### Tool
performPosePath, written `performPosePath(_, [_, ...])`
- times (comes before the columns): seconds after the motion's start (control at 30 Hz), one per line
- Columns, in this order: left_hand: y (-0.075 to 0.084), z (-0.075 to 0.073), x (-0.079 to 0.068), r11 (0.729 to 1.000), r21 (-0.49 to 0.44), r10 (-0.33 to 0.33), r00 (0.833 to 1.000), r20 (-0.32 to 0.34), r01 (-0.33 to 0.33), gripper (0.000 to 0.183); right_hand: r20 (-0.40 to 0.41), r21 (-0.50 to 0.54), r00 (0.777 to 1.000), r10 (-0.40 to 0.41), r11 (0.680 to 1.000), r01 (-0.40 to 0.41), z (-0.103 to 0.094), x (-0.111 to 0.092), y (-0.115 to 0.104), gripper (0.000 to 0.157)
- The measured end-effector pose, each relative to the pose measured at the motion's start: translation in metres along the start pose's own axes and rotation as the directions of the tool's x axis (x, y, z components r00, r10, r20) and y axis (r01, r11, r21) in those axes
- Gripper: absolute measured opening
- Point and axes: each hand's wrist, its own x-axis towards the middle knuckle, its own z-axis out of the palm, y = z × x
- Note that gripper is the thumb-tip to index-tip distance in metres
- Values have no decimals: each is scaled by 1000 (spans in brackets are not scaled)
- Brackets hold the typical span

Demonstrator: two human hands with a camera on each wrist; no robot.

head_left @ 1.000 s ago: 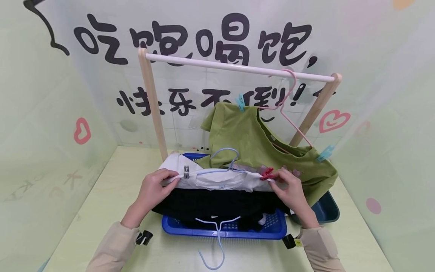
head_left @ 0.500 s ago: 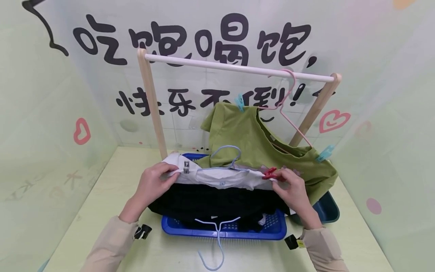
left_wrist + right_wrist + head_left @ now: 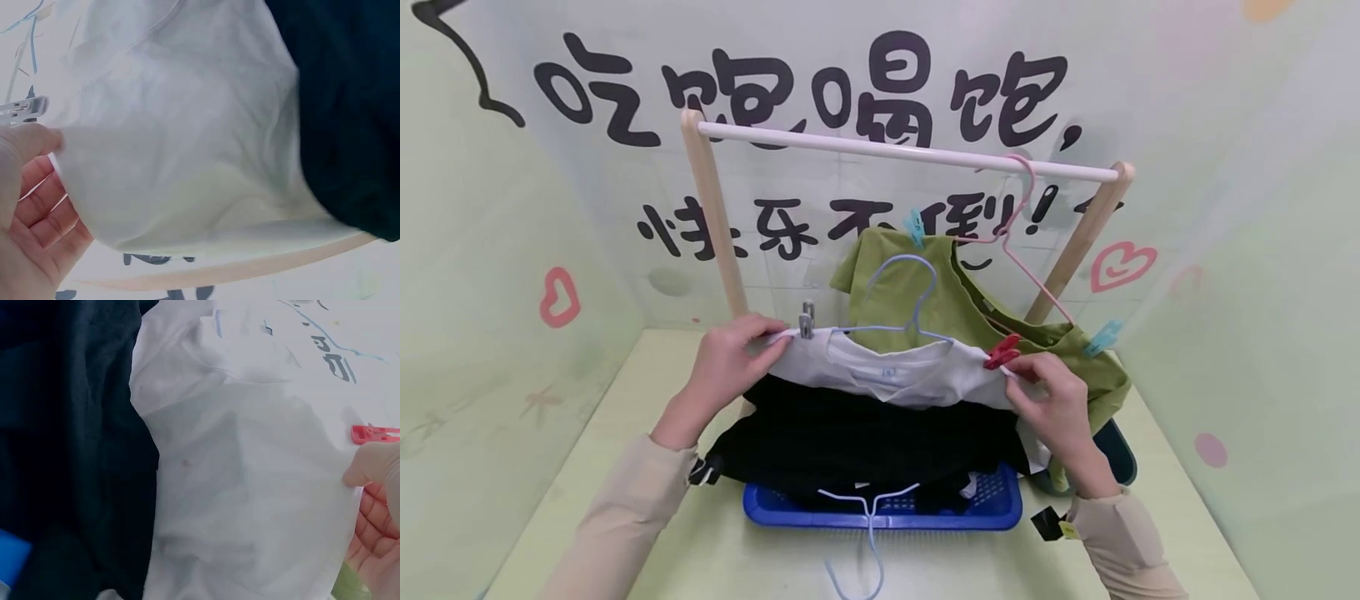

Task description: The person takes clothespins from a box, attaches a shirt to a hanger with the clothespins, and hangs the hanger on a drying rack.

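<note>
A white and black T-shirt [image 3: 917,379] hangs between my hands on a blue hanger [image 3: 917,310], white at the shoulders and black below. My left hand [image 3: 730,358] pinches the white shoulder beside a silver clip [image 3: 807,321]. On the other side my right hand [image 3: 1056,400] pinches the opposite shoulder, just outside a red clothespin [image 3: 1002,352]. In the left wrist view the thumb presses on the white cloth [image 3: 169,137], with the silver clip right above it. The right wrist view shows the thumb on the cloth [image 3: 269,487] below the red clothespin.
Behind stands a rack with a white rail [image 3: 850,145]. A green T-shirt [image 3: 910,279] hangs from it on a pink hanger [image 3: 1022,200] with turquoise clothespins [image 3: 1103,337]. A blue basket [image 3: 940,522] sits below, a light blue hanger [image 3: 870,517] over its front edge. A dark green bin [image 3: 1116,454] stands right.
Both hands have raised the T-shirt by its shoulders, so its blue hanger and neckline stand higher, over the green T-shirt. The head view has shifted slightly.
</note>
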Motion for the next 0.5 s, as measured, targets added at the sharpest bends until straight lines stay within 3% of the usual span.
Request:
performPosePath(0.17, [0, 0, 25, 1000, 5, 4, 1000, 23, -4, 8, -43, -52, 999, -27, 998, 24, -6, 9, -3, 14])
performPosePath(0.5, [3, 4, 78, 1000, 14, -21, 1000, 9, 21, 8, -122, -121, 992, 36, 991, -51, -19, 34, -12, 13])
